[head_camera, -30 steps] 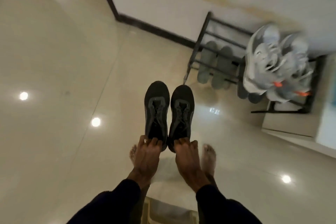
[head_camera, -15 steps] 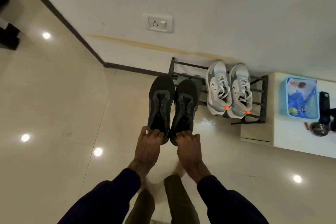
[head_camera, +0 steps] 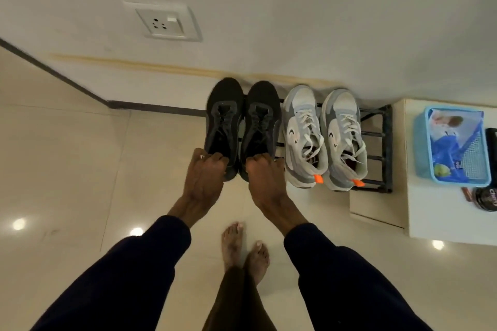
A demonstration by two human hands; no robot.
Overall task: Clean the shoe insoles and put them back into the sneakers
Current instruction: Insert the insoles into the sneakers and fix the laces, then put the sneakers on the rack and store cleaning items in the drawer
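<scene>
Two black sneakers hang side by side over the left end of a black shoe rack point(head_camera: 383, 142), toes toward the wall. My left hand point(head_camera: 205, 177) grips the heel of the left black sneaker point(head_camera: 223, 121). My right hand point(head_camera: 265, 179) grips the heel of the right black sneaker point(head_camera: 262, 118). A pair of grey-and-white sneakers point(head_camera: 322, 137) with orange heel tabs sits on the rack just right of them. No insole can be made out inside the dark shoes.
A white cabinet top point(head_camera: 443, 220) stands right of the rack, with a blue basket point(head_camera: 454, 145) and a round dark tin point(head_camera: 486, 199) on it. A wall socket point(head_camera: 164, 23) sits above. My bare feet point(head_camera: 244, 250) stand on the glossy tile floor.
I have stepped closer to the rack. Both hands have carried the black sneakers forward and to the rack's left end, beside the grey pair.
</scene>
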